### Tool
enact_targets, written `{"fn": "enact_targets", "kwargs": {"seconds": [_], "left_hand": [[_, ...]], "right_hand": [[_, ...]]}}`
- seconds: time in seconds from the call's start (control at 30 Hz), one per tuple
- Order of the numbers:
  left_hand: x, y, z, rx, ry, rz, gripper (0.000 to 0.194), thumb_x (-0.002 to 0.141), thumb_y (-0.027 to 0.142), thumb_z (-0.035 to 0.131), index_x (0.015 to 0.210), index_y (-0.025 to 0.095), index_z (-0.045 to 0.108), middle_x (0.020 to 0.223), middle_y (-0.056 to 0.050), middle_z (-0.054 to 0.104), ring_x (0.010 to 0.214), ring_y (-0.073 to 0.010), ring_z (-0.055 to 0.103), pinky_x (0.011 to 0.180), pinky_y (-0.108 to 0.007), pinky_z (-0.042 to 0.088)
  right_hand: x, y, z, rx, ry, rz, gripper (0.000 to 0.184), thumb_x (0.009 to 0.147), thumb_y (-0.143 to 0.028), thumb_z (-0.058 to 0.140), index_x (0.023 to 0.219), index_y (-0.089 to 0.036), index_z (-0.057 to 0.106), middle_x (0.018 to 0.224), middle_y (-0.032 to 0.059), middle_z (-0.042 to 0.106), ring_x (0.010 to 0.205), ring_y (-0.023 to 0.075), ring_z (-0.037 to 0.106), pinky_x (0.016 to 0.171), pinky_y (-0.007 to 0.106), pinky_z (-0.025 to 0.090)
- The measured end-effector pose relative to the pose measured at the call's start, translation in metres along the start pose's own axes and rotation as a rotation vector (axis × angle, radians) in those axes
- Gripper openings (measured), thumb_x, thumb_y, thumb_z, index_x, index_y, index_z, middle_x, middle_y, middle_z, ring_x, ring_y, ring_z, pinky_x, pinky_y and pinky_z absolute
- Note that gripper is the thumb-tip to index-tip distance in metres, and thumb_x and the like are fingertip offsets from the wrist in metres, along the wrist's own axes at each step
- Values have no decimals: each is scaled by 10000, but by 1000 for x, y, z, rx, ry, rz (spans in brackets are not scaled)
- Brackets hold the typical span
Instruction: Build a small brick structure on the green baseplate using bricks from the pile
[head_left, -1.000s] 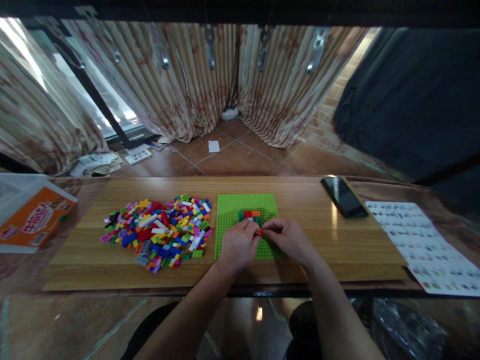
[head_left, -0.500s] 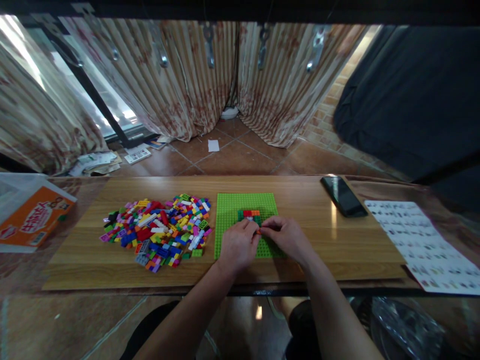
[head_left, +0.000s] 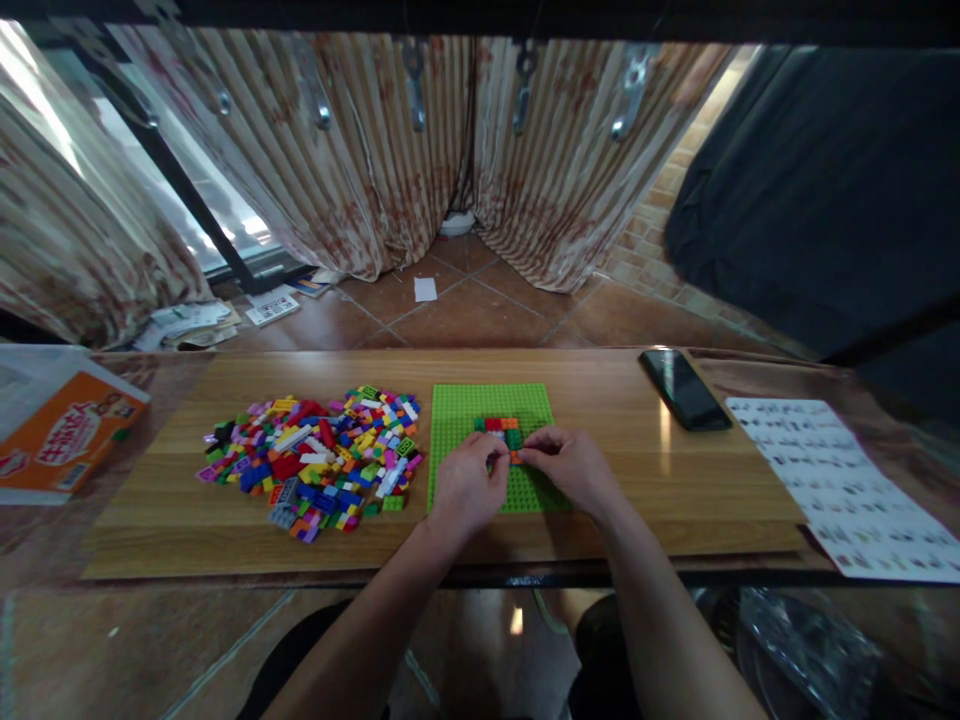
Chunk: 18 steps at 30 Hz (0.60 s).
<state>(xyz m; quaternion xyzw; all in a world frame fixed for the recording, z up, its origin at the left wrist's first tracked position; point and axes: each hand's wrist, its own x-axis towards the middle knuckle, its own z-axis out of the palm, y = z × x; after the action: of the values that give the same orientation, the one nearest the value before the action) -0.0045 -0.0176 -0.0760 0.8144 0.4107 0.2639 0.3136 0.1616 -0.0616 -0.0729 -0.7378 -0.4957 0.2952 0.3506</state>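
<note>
On the green baseplate (head_left: pixel 491 400) stands a small build of toy bricks (head_left: pixel 495 424) in red, orange, green and white. My left hand (head_left: pixel 469 485) is over the plate's left half, thumb and forefinger brought together at the build's near left side. Whatever is between those fingertips is hidden. My right hand (head_left: pixel 576 468) comes in from the right, its thumb and forefinger pinched on a small orange brick (head_left: pixel 514 457) at the build's near edge. My left hand covers part of the build.
A heap of loose bricks (head_left: pixel 322 460) lies on the wooden board (head_left: pixel 660 510) left of the plate. A dark phone (head_left: pixel 684 388) and a printed sheet (head_left: pixel 847 490) lie to the right. An orange-labelled plastic box (head_left: pixel 71 425) stands at far left.
My left hand has drawn back slightly to the left, uncovering more of the build and the orange brick. My right hand stays almost in place.
</note>
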Motion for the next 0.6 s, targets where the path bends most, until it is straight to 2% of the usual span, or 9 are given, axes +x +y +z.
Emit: {"fn": "enact_targets", "kwargs": {"seconds": [0.23, 0.6], "left_hand": [[2, 1, 5, 3, 23, -62, 64, 834, 181, 652, 771, 188, 644, 795, -10, 657, 734, -143, 592, 672, -266, 412], [3, 7, 5, 100, -10, -68, 130, 853, 174, 619, 731, 178, 661, 778, -30, 667, 735, -162, 604, 696, -289, 432]], "right_hand": [[0, -3, 1, -46, -9, 7, 87, 744, -284, 712, 729, -204, 743, 716, 15, 740, 659, 165, 652, 614, 266, 455], [4, 1, 1, -74, -6, -4, 126, 713, -310, 707, 676, -197, 750, 623, 10, 712, 576, 147, 612, 522, 245, 406]]}}
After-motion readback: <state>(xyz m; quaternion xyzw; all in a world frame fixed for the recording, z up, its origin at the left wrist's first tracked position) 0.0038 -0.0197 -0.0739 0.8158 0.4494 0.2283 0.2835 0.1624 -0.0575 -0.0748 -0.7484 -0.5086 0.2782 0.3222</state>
